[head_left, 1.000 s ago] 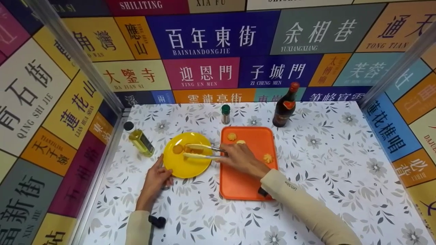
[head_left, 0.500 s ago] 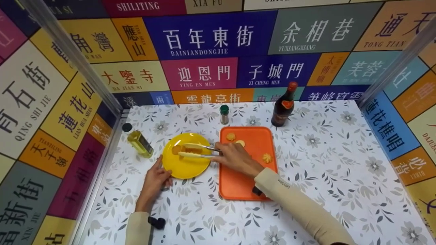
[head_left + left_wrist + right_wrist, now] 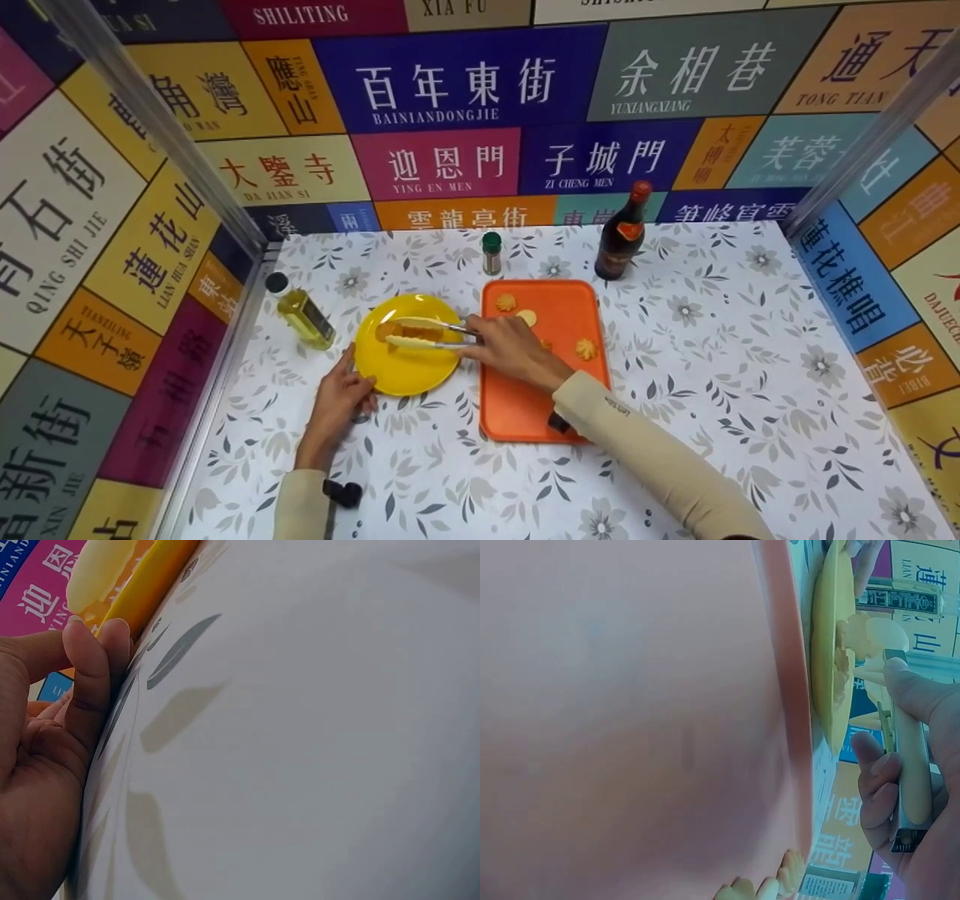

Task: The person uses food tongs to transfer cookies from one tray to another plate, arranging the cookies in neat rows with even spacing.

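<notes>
Three lettered walls (image 3: 457, 86) around a floral tabletop (image 3: 750, 352), right grip (image 3: 517, 349) holding tongs (image 3: 424, 322), left grip (image 3: 341, 394) holding yellow plate (image 3: 409, 376).

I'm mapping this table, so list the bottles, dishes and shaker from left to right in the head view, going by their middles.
Oil bottle, yellow plate, shaker, orange tray, dark bottle.

Cookies (image 3: 586, 349) on tray (image 3: 517, 409), plate (image 3: 409, 373) to its left, shaker (image 3: 491, 257) behind tray.
</notes>
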